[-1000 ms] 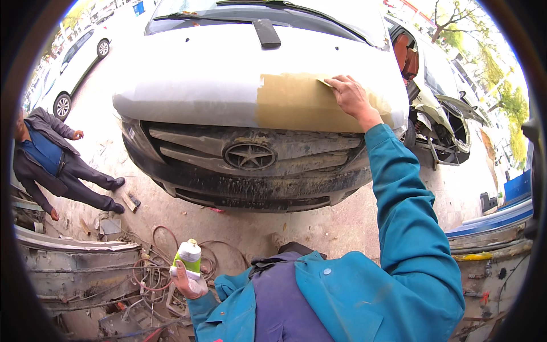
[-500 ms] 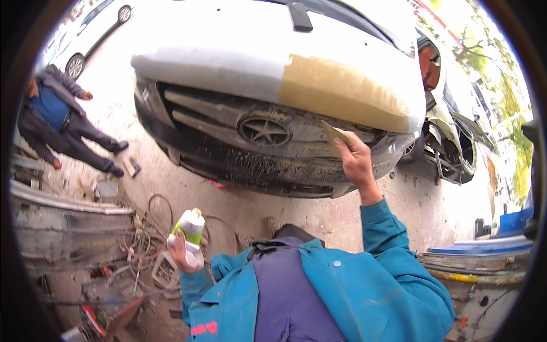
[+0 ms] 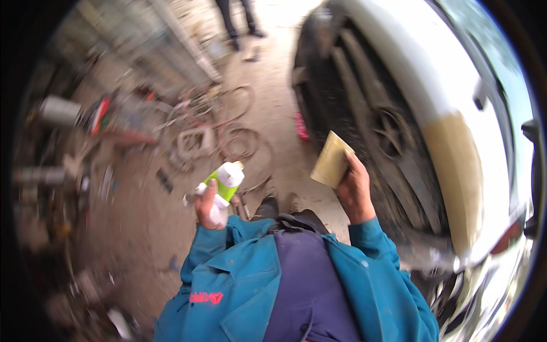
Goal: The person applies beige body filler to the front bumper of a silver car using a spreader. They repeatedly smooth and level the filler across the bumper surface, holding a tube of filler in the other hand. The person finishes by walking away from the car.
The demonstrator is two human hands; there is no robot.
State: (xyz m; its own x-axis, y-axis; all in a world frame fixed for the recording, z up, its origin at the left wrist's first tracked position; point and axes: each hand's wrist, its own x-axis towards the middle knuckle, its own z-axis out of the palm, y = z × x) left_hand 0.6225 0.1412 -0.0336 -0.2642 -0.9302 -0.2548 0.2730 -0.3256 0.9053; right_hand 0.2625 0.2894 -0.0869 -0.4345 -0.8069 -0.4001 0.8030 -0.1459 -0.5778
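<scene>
My left hand is closed around a white bottle with a green band, held tilted in front of my jacket. White material shows at the palm, and I cannot tell whether it is part of the bottle. A flat, tan, square sheet is pinched in my right hand, thumb on its near face. Its exact kind does not show. Beside that hand, on the right, stands a pale car with a dusty dark grille. A tan coated patch covers part of its hood edge. Hand and sheet look apart from the car.
Coiled hoses and a pale plastic frame lie on the floor ahead to the left. Blurred clutter and a white cylinder are farther left. Another person's legs stand at the far end. A pink item lies by the bumper.
My view has turned left, so the car now sits on the right. The right hand with the sheet has drawn back from the car's front. Both hands keep their holds.
</scene>
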